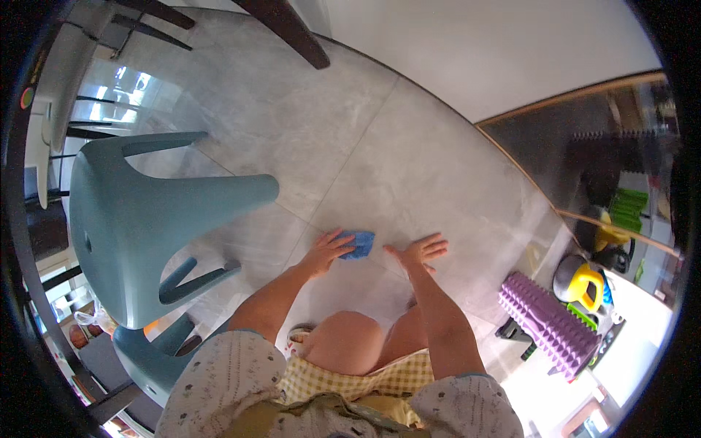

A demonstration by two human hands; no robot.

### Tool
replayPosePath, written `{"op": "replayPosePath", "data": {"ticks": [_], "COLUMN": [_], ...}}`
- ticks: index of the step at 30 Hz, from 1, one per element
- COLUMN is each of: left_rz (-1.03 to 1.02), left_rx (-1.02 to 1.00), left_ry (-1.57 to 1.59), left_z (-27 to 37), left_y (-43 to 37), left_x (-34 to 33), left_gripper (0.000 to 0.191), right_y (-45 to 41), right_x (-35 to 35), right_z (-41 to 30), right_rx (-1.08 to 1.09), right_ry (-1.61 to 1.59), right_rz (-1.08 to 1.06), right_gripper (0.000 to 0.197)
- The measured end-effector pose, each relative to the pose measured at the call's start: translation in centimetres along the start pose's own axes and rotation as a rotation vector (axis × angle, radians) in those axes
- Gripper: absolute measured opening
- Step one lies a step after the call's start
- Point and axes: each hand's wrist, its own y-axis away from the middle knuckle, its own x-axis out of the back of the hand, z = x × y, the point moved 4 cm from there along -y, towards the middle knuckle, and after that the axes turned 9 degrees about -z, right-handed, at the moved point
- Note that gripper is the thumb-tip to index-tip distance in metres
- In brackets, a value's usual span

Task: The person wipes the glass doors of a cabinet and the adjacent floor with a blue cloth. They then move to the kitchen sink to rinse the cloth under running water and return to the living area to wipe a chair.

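Observation:
A blue cloth, folded into a small pad, lies flat on the grey tiled floor. My left hand rests over the cloth's left side with its fingers spread on it; the palm's underside is hidden. To the right of the cloth, my right hand is spread on or just above the floor, holding nothing. My bent knees are just below both hands.
Blue-green plastic stools stand at the left. Dark furniture legs reach the floor above. At the right are a purple foam roller, a grey and yellow kettlebell and a wood-edged glossy panel.

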Motion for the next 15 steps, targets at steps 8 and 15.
{"op": "replayPosePath", "data": {"ticks": [8, 15], "left_rz": [0.149, 0.409], "left_rx": [-0.077, 0.289], "left_ry": [0.139, 1.728], "left_z": [-1.9, 6.7], "left_y": [0.7, 6.3], "left_x": [-0.2, 5.1], "left_gripper": [0.051, 0.041], "right_y": [1.4, 0.3], "right_x": [0.1, 0.4], "right_z": [-1.5, 0.6], "right_rx": [0.039, 0.186], "right_ry": [0.039, -0.073], "right_rz": [-0.034, 0.015], "right_gripper": [0.162, 0.151]}}
